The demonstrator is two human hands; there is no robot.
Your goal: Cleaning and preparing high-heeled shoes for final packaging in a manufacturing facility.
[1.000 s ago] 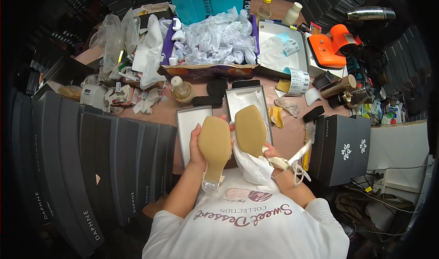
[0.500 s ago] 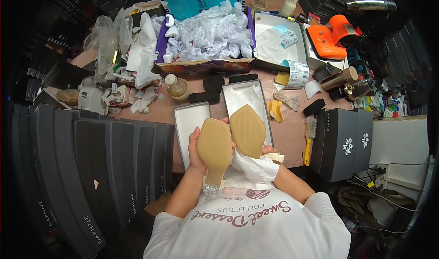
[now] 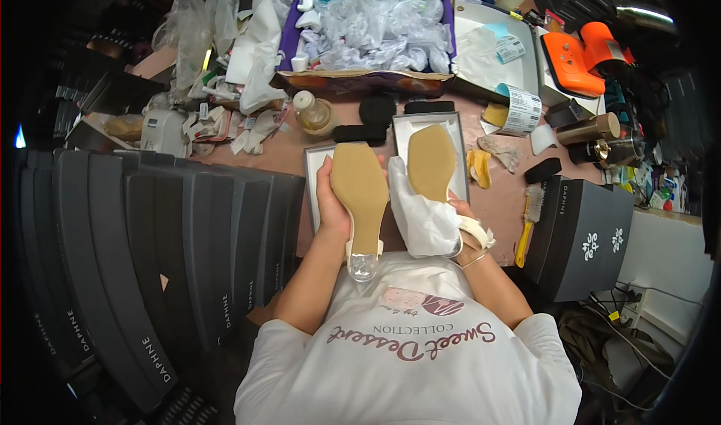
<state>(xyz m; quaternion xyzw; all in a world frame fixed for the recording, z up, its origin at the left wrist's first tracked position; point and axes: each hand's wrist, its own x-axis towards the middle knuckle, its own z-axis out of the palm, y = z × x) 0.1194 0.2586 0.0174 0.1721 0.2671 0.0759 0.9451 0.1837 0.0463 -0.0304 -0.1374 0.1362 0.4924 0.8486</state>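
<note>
My left hand [image 3: 334, 209] is closed around the side of a sandal [image 3: 360, 181]. Its tan sole faces up, and a clear block heel points toward my body. A second sandal [image 3: 432, 162], also sole up, is gripped by my right hand [image 3: 467, 233]. White tissue paper [image 3: 420, 218] wraps the heel end of that sandal and hides its heel. A cream strap hangs out beside my right wrist. Beneath the sandals lie two grey shoebox parts with white insides, a left one [image 3: 312, 200] and a right one [image 3: 460, 143], both partly covered.
Grey shoeboxes [image 3: 195, 252] stand packed on the left; more shoeboxes [image 3: 582, 233] stand at right. Behind are a purple-edged box [image 3: 360, 83] of crumpled plastic, a glass bottle [image 3: 315, 116] and an orange device [image 3: 574, 64]. A yellow-handled brush [image 3: 523, 241] lies at right.
Both sandals have moved farther from my body. The right sandal's strap and more of its tissue wrapping now show. The whole view has shifted, with the table's things appearing farther right.
</note>
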